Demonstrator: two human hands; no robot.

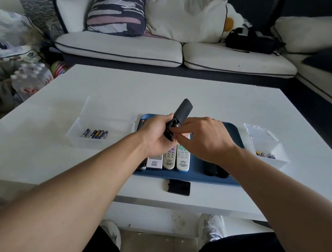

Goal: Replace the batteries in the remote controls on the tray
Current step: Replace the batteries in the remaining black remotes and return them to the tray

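- The black remote (182, 111) is being held up over the blue tray (238, 136), back side facing the person, with its battery bay open near the lower end. It looks like light, rigid plastic, smooth enough to slip, so wrapping the lower body seems the sensible hold.
- The left hand (156, 137) is doing exactly that, its fingers curling round the remote's lower half while the top end is sticking out free.
- The right hand (204, 139) is working at the open bay, fingers (177, 135) bunching in a pinch. Probably on a battery, but I can't tell whether anything is actually between them.
- Batteries are small, hard and roll-prone, so I'm guessing a fingertip pinch at one end is the way to go; the spring contacts look like the delicate bit.
- The battery cover (179, 187) is lying on the tabletop (100, 174) just in front of the tray. Thin plastic with little tabs, likely easy to snap.
- More remotes, including white ones (169, 160), are lying side by side on the tray.
- A clear bin (75, 138) to the left is holding several batteries (96, 134); a smaller box (278, 161) to the right is holding a few more.
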